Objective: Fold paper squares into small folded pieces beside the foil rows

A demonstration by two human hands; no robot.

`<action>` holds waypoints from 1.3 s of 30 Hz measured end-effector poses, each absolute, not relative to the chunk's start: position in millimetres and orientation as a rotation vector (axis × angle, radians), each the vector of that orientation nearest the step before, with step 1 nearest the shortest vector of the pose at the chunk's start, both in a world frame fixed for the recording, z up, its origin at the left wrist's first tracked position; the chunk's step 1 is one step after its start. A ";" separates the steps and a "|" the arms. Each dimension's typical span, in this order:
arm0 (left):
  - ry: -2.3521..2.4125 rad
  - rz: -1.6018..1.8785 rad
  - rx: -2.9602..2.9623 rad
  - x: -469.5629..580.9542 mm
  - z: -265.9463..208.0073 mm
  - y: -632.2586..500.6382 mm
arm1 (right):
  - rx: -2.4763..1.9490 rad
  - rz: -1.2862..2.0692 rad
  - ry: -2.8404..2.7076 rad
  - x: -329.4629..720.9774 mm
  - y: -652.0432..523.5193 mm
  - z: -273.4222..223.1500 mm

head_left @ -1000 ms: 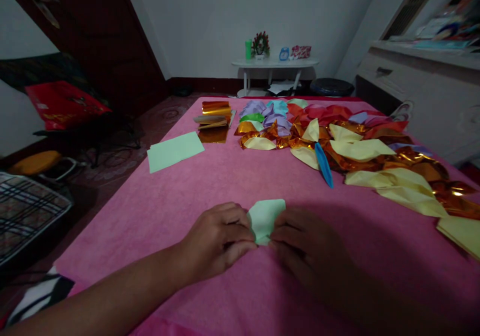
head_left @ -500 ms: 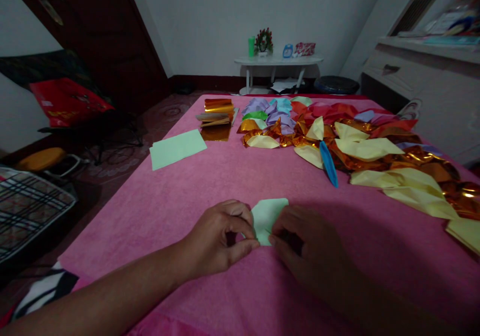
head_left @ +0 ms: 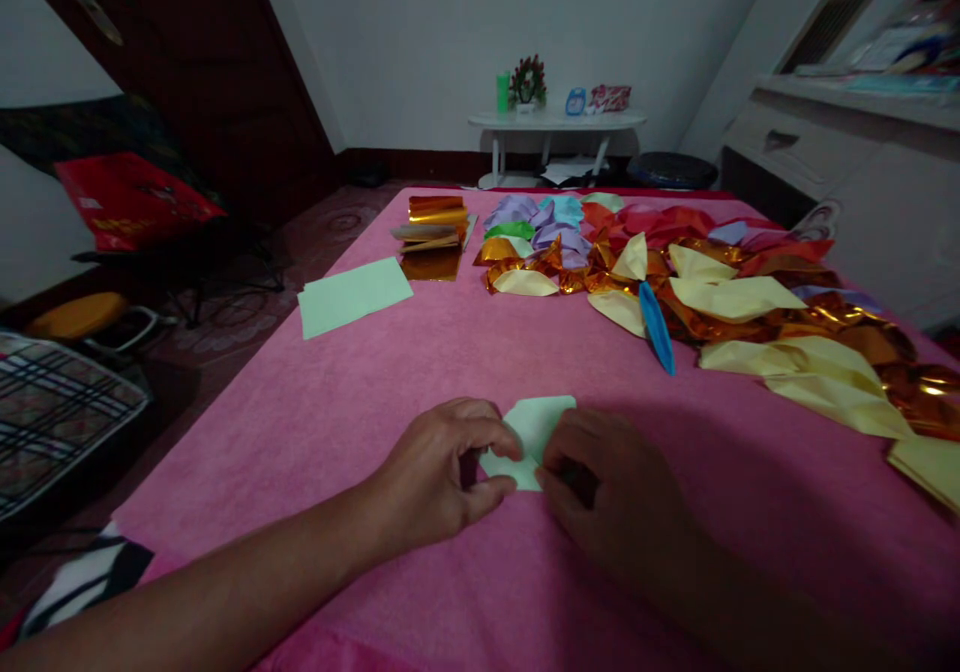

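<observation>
A small folded piece of pale green paper (head_left: 540,430) lies on the pink cloth between my two hands. My left hand (head_left: 450,467) is at its left edge, thumb and index finger apart; the fingertips rest at or over the paper's lower left part. At the paper's right side, my right hand (head_left: 611,482) is closed, with thumb and index fingertip pinched on the lower part near a crease. Its other fingers are curled and in shadow, and they cover the paper's right edge.
Flat green paper sheets (head_left: 356,297) lie ahead on the left, beside a stack of gold foil (head_left: 433,237). Many folded yellow, gold, red and purple pieces (head_left: 739,297) spread across the right, with a blue folded piece (head_left: 657,330) at their near edge. A white side table (head_left: 559,122) stands beyond.
My left thumb and index finger have parted from their pinch at the paper's lower edge, uncovering its lower left corner. My right hand has barely moved.
</observation>
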State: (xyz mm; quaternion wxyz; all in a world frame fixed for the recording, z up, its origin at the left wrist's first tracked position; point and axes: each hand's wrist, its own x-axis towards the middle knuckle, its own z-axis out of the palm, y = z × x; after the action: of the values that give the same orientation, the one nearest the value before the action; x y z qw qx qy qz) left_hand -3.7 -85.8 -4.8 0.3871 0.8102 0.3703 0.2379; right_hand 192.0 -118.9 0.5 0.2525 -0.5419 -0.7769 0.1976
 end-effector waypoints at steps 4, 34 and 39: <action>0.837 0.610 2.059 -5.1 -4.7 -82.6 | -1.450 0.571 -2.109 192.9 -119.0 1.4; 0.753 0.958 2.274 -10.4 -2.2 -56.2 | -0.779 -0.255 -2.673 232.4 -50.8 -10.1; 0.653 0.748 2.597 -2.1 -2.0 -51.3 | -0.779 0.032 -2.639 237.2 -40.2 -12.1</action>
State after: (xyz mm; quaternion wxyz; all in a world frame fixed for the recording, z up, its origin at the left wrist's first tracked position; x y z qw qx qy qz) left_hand -2.1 -51.3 -2.0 0.1799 0.9189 0.2310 0.2645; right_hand 237.2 -40.2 -12.1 0.1937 -0.2776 -0.9409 0.0114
